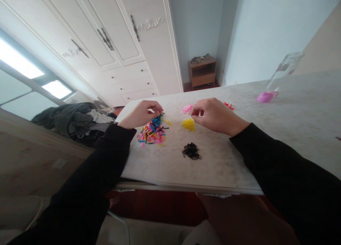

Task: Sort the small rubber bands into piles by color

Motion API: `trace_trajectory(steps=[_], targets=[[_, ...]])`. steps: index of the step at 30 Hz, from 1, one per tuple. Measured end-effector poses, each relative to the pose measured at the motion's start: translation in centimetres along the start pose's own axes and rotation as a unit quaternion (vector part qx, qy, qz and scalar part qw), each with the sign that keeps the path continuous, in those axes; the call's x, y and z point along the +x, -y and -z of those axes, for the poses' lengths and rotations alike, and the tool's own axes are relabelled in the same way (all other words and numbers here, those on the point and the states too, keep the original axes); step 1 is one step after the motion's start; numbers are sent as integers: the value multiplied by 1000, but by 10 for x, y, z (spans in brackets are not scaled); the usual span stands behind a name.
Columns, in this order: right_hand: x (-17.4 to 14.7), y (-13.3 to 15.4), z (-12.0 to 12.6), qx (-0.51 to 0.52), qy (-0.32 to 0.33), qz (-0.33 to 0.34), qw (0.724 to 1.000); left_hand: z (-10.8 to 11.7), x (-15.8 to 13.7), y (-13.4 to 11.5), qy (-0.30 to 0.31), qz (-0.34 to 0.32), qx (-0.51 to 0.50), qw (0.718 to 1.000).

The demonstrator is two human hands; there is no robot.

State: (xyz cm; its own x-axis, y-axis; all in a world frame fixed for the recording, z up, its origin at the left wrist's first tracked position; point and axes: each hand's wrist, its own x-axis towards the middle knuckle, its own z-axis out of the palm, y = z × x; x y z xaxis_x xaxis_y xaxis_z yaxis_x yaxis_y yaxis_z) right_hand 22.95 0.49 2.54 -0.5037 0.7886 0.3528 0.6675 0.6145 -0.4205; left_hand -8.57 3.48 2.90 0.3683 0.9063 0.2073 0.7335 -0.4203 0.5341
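In the head view, the left hand (145,113) curls its fingertips at the far end of a mixed pile of small rubber bands (153,134) on the table (218,166). The right hand (214,116) bends its fingers by the yellow pile (188,124) and pink pile (187,109); whether either hand grips a band, I cannot tell.

Cool daylight from window (20,58), upper left of frame; panes blown out to white, surround dark. Wardrobe (157,53) pale, evenly lit. Tabletop (218,166) moderately bright, shadows faint, soft-edged. Bottom of frame dim: sleeves (287,166) near black, little fold detail. Wide-angle distortion: wardrobe slants at upper left, jar (282,74) leans outward at right. General softness; single bands in mixed pile (153,132) poorly resolved.
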Motion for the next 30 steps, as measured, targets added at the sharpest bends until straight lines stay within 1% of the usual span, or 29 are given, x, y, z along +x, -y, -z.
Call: trace_trajectory(steps=[4,9,19,24,30], targets=[[0,1,1,-3,5,-2,1000,-7,1,-6,18,-22,25,999],[0,2,1,-1,11,-4,1000,-14,3,-4,21,-30,24,999],[0,0,-1,-8,7,-2,1000,-10,2,-4,47,-30,49,997],[0,1,-1,-5,2,-1,1000,-11,1,-6,27,-46,37,998],[0,-2,-2,-3,0,0,1000,-11,0,-12,-7,-44,-29,999]])
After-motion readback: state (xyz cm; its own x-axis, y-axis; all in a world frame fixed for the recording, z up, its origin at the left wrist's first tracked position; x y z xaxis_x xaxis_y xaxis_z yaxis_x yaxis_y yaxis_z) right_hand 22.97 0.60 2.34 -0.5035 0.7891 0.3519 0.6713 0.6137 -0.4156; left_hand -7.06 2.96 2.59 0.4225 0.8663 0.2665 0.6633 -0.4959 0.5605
